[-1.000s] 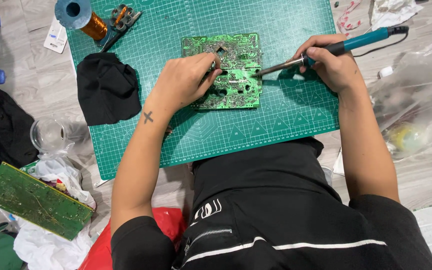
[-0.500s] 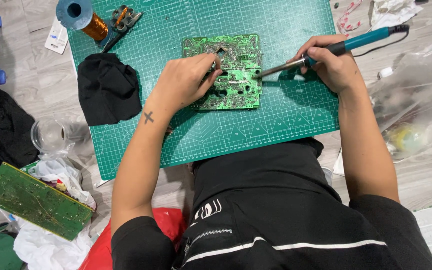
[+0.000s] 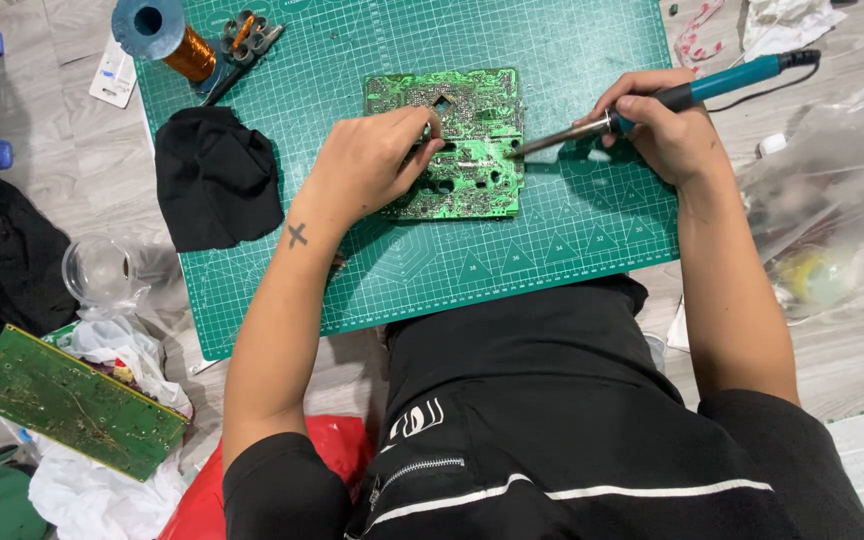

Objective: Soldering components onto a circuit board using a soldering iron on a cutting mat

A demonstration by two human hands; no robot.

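Closest to the camera, at the bottom, is the person's lap in black clothes with a white stripe, and beside it on the left lies a second green board (image 3: 77, 400) on white crumpled paper, near a clear glass cup (image 3: 98, 268). Further up, a green cutting mat (image 3: 512, 260) lies on the pale wooden floor. On the mat lies the circuit board (image 3: 467, 110) with its solder side up. The left hand (image 3: 372, 165) rests flat on the board's left part, fingers bent and pressing it down — it grips nothing. The right hand (image 3: 662, 125) is closed around the teal handle of a soldering iron (image 3: 652, 105), and the metal tip touches the board's right edge. Left of the board, a black cloth (image 3: 214, 175) lies on the mat. Farther away, at the mat's top corner, stands a spool of copper wire (image 3: 167, 38) beside a small pair of pliers (image 3: 242, 45).
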